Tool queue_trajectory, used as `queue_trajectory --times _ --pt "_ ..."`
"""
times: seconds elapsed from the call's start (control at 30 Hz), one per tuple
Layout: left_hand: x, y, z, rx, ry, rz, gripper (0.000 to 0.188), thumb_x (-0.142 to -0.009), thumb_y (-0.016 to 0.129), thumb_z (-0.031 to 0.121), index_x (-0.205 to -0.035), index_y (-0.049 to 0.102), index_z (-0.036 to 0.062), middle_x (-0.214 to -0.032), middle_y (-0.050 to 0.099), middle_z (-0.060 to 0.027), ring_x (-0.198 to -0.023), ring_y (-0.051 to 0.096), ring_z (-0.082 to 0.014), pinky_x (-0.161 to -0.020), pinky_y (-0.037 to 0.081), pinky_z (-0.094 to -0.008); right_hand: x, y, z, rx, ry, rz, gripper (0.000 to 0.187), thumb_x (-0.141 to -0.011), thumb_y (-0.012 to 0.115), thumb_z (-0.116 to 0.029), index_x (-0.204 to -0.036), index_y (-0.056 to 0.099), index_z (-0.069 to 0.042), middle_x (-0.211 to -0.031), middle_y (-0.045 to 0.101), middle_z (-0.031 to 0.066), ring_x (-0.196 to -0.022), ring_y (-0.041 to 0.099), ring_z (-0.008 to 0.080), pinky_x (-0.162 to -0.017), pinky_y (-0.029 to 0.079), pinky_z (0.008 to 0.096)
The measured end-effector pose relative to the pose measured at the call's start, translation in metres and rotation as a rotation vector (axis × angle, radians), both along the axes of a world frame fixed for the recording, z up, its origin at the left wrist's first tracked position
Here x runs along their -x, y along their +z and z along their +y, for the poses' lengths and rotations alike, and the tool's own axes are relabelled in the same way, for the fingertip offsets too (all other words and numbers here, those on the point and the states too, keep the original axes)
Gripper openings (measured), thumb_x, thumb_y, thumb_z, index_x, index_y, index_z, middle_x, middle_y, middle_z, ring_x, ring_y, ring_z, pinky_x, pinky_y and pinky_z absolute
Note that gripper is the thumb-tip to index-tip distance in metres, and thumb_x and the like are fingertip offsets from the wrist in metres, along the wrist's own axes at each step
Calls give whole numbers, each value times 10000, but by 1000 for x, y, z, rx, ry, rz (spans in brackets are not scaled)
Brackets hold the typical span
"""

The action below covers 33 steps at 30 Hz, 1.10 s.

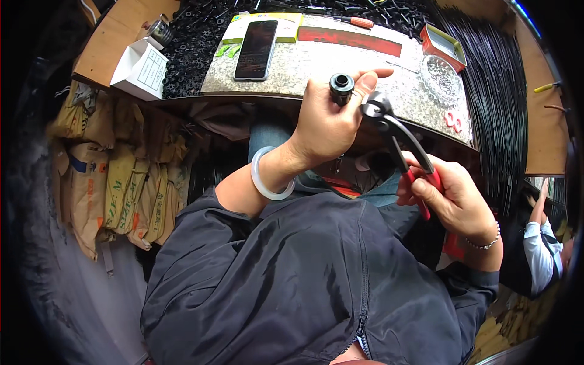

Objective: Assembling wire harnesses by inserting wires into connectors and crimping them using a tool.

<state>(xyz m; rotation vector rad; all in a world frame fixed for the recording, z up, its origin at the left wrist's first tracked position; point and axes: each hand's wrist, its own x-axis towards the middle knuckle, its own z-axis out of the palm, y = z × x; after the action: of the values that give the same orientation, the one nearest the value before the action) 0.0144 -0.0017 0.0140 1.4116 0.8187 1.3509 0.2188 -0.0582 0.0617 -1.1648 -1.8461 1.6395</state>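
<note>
In front of the workbench my left hand grips a short black cylindrical part, its round hollow end turned up toward me. My fingers wrap round it, with the thumb along its right side. My right hand is closed on the red handles of a pair of pliers. The dark, rounded jaws of the pliers are just right of my left thumb, close to the black part. Whether the jaws hold anything I cannot make out.
A pale board on the bench carries a phone, a glass ashtray and a small open red box. Many small black parts lie behind. Long black rods lie at right, brown sacks at left. Another person sits at far right.
</note>
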Motion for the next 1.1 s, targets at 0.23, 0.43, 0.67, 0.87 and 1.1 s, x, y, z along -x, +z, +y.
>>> queue_trajectory --times 0.23,0.43,0.67,0.87,1.1 --pt "-7 -3 0 -26 3 10 305 -949 481 222 -1043 635 -24 -498 400 100 -454 330 23 -412 216 -183 -2 33 15 78 78 -189 238 -912 534 -164 -1067 518 16 -703 555 41 -651 553 109 -633 477 253" --pt "-9 -6 0 -113 67 89 293 -949 477 194 -991 644 -43 -533 378 107 -509 308 15 -442 220 -191 1 53 16 258 68 -289 243 -950 464 -262 -875 496 -32 -563 472 -6 -438 425 57 -418 363 212" --pt "-8 4 1 -34 37 -5 289 -947 472 191 -961 645 -40 -528 423 91 -481 334 19 -421 209 -193 4 16 9 -46 24 -58 264 -954 458 -254 -995 532 -4 -585 494 9 -508 477 72 -475 411 218" --pt "-1 4 0 -87 35 48 294 -946 479 213 -960 643 -30 -523 434 82 -467 336 22 -410 201 -193 8 39 11 -44 44 -304 283 -964 430 -281 -924 521 -16 -570 488 7 -482 459 65 -455 378 229" --pt "-3 27 -10 -53 0 13 294 -943 486 221 -962 649 -22 -517 432 83 -457 336 23 -406 206 -186 7 24 7 -266 73 -175 244 -963 427 -231 -946 523 -8 -598 513 22 -532 503 104 -504 414 255"
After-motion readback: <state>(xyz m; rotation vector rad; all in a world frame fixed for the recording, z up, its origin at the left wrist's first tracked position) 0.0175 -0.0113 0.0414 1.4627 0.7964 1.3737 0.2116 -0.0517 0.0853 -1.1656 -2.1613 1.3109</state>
